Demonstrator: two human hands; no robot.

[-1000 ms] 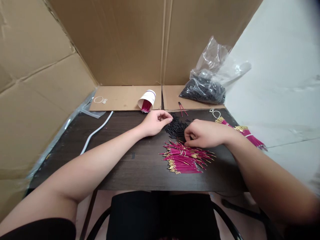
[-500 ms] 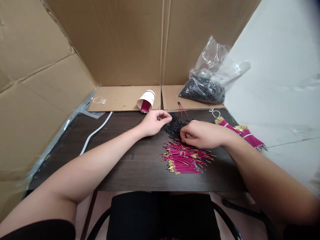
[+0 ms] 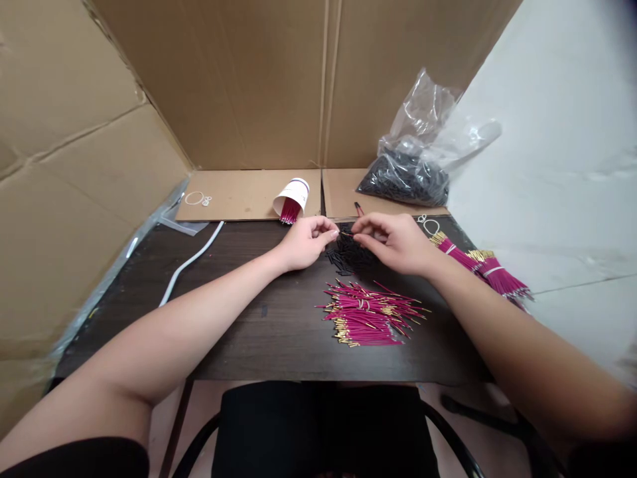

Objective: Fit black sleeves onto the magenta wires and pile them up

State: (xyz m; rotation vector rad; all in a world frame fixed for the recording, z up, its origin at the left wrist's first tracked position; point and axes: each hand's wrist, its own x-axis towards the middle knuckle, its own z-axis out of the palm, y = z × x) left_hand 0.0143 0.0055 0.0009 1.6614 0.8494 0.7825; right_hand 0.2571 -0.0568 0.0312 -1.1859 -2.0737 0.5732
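Note:
Over a heap of small black tubes (image 3: 343, 261), my two hands meet with their fingertips almost touching. My left hand (image 3: 307, 244) is closed in a pinch; whatever it holds is too small to make out. Thumb and fingers of my right hand (image 3: 393, 242) pinch a thin wire with a gold-coloured end (image 3: 347, 232), which points at the left fingertips. Nearer to me lies a loose pile of magenta wires (image 3: 365, 312) with gold ends, part of it tied with a white band. Behind my left hand, a paper cup (image 3: 293, 192) lies tipped with magenta wires (image 3: 289, 211) in its mouth.
A clear plastic bag of black tubes (image 3: 405, 176) rests at the back right on cardboard (image 3: 343, 192). Two banded magenta wire bundles (image 3: 500, 275) lie at the right. White rings (image 3: 194, 198) and a pale cord (image 3: 192, 259) are on the left. Cardboard walls (image 3: 249, 86) enclose the table.
My right hand has moved up and back from beside the wire pile to my left fingertips, and a gold-ended wire now shows in it. My left hand has barely moved.

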